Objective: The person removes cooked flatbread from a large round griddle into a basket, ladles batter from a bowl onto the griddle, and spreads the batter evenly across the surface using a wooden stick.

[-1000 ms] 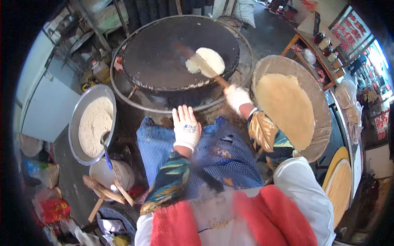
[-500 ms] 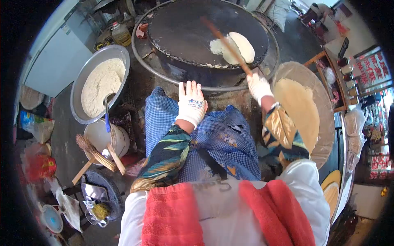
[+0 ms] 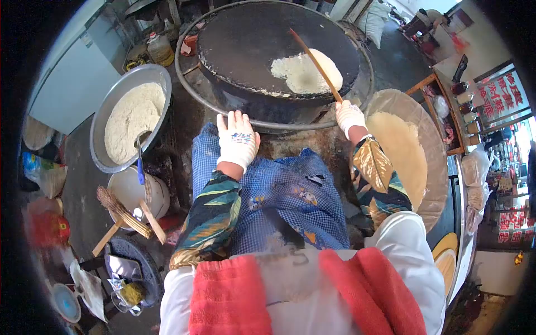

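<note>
A thin wooden spreading stick (image 3: 314,60) is gripped near its end by my right hand (image 3: 350,116), which wears a white glove. The stick reaches over pale batter (image 3: 304,72) on the right front part of a round black griddle (image 3: 240,44). I cannot tell whether it presses on the batter. My left hand (image 3: 238,139), also gloved, lies flat with its fingers outstretched at the griddle's outer metal ring (image 3: 265,124) and holds nothing. Beneath my left hand is blue checked cloth (image 3: 279,190) over my lap.
To the left stands a metal basin (image 3: 99,151) of batter with a blue-handled ladle (image 3: 140,167). Below it is a white bucket (image 3: 162,192) with a straw brush (image 3: 125,212) across it. A stack of round flatbreads (image 3: 402,156) lies at right. An oil bottle (image 3: 161,50) stands behind.
The batter patch has widened and spread leftward across the griddle. My right hand and the stick have shifted slightly, with the stick steeper. My left hand stays flat near the ring.
</note>
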`<state>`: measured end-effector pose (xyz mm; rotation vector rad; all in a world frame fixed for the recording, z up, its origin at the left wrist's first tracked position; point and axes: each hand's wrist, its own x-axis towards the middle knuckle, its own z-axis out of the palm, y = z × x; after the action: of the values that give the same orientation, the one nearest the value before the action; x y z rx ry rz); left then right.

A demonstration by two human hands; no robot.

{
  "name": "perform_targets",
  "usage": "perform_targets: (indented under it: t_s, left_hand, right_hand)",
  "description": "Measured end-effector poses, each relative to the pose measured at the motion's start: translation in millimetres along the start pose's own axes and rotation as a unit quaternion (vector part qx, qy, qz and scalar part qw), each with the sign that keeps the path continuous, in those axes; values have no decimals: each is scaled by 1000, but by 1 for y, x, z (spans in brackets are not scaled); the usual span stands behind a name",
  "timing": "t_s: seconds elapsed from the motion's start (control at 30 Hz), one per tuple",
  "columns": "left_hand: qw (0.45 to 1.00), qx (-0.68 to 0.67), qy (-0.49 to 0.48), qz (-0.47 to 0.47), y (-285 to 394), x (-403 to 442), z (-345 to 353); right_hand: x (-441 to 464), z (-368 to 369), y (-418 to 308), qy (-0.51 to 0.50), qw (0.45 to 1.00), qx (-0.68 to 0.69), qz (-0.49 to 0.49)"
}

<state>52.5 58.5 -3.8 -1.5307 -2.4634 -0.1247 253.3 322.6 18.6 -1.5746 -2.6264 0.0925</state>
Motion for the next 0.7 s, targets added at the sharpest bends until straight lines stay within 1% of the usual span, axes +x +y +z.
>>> perform_targets:
  t_s: [0.03, 0.1, 0.13, 0.17, 0.23, 0.27, 0.3, 0.33, 0.37, 0.4, 0.43, 0.5, 0.53, 0.63, 0.67, 0.7]
  left_hand:
    - [1000, -7, 10, -2, -4, 2, 1]
    - [1000, -7, 4, -11, -10, 4, -4]
    - [1000, -3, 7, -18, -13, 6, -4]
    - [1000, -1, 4, -20, -14, 5, -6]
    - [1000, -3, 4, -26, -22, 8, -1]
    - [1000, 2, -2, -28, -26, 8, -1]
    - [999, 7, -8, -30, -29, 9, -1]
    - [1000, 10, -3, -27, -32, 11, -3]
    - [999, 11, -18, -39, -35, 12, -5]
    - [998, 8, -35, -52, -37, 14, -5]
    - [998, 7, -33, -55, -39, 16, -4]
    - [998, 18, -29, -61, -47, 16, 1]
    - [997, 28, -31, -66, -49, 17, 4]
    - [996, 29, -43, -75, -59, 21, 3]
    - [995, 32, -58, -80, -61, 22, -3]
    - [994, 30, -56, -87, -65, 25, 0]
  right_hand:
    - [-7, -2, -4, 21, 1000, 0, -23]
    - [-24, 0, -12, 27, 997, 7, -70]
    - [-25, 10, -5, -14, 995, -12, -93]
    - [-21, 10, 2, -14, 996, -13, -89]
    - [-3, 7, 12, -4, 1000, 4, 14]
    - [-1, 2, 9, 2, 1000, 9, -13]
    - [-6, -1, 6, 4, 1000, 13, -9]
    - [-11, -4, 1, 15, 999, 11, -32]
    - [-16, -9, -6, 28, 998, 9, -59]
    - [-21, -11, -10, -4, 997, -5, -74]
    - [-12, 12, 3, -21, 997, -11, -79]
    - [-7, 1, 8, 1, 1000, -6, -1]
    - [-3, 5, 9, 24, 999, -7, -20]
    - [-13, -1, -7, 24, 998, 34, -52]
    - [-25, -7, -15, -17, 996, 37, -73]
    - [-35, 1, -14, -35, 993, 0, -115]
